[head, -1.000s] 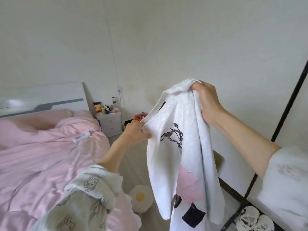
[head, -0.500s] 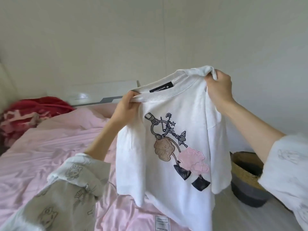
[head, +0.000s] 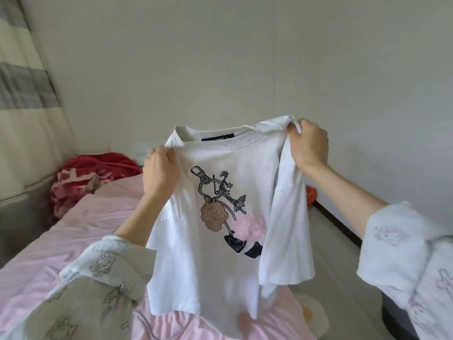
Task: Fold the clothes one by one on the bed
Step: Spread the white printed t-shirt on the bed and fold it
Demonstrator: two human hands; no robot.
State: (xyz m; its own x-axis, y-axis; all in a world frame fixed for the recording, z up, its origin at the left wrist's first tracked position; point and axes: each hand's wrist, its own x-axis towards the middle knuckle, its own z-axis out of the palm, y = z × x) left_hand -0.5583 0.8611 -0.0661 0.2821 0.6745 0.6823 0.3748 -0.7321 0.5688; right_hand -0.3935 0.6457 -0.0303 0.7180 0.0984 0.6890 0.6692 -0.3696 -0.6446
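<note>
Head view: white T-shirt [head: 220, 261] hanging in mid-air above the pink bed [head: 81, 224], pinched at each shoulder by left hand [head: 159, 173] and right hand [head: 309, 144]. Likely light, limp, floppy; best held at shoulder seams.

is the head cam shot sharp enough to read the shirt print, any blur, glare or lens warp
Head view: soft, even daylight with no glare or hard shadows. The keychain print on the white t-shirt is fairly crisp, though the black neck label's text is too small to read. The left hand and right hand look sharp. The near sleeves and pink bedding are smeared at the edges, and the wide lens bends the curtain.
</note>
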